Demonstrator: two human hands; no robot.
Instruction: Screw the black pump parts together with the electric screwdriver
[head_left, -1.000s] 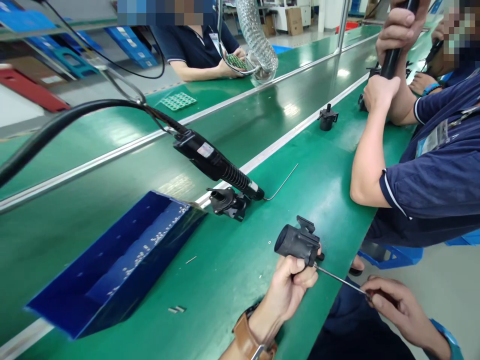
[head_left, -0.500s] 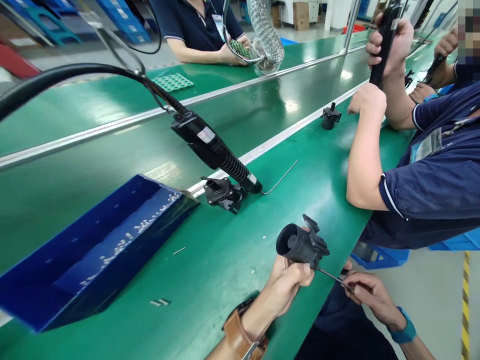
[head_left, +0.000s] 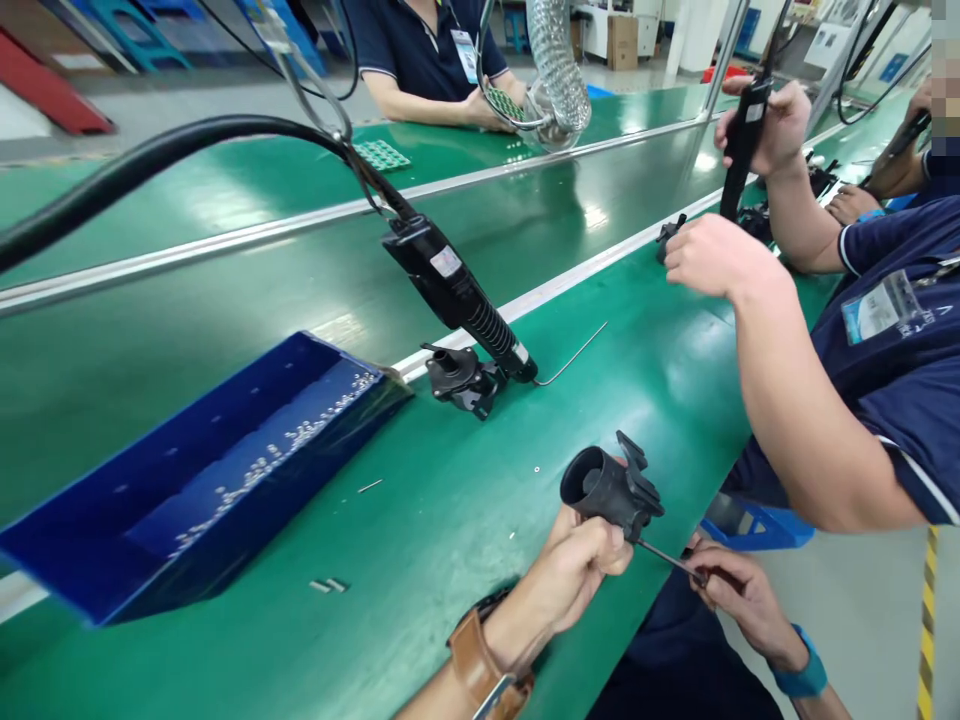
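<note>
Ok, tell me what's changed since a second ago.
The right hand has come nearer the black cylindrical housing, less of the thin metal rod showing between; the housing has tipped, baring more of its opening. The neighbouring co-worker's nearer hand has moved toward a small black housing, their power screwdriver lower. The left hand keeps its grip; the blue bin and hanging electric screwdriver stayed.

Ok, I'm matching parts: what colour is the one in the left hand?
The hollow part is black, seen best in the head view.
</note>
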